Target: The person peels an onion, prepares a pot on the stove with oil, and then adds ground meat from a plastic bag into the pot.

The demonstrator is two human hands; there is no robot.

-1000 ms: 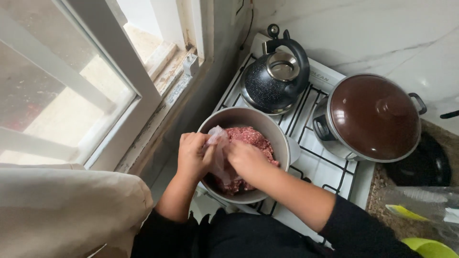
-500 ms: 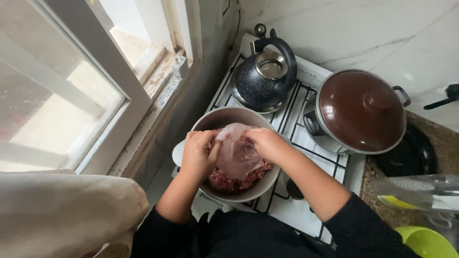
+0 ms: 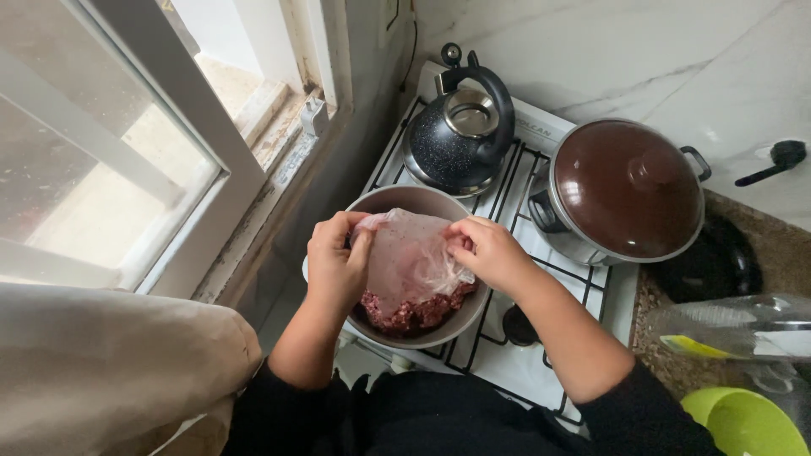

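Both hands, left and right, pinch a crinkled clear plastic bag by its edges above the round grey bowl, coarse red mince beneath it.

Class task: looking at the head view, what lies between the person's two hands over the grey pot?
A thin plastic bag, gripped by left hand and right hand, above minced meat.

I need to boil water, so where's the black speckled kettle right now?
In the head view, the black speckled kettle sits on the white stove's back left burner, beside the window sill, left of the brown-lidded pot and behind the grey bowl.
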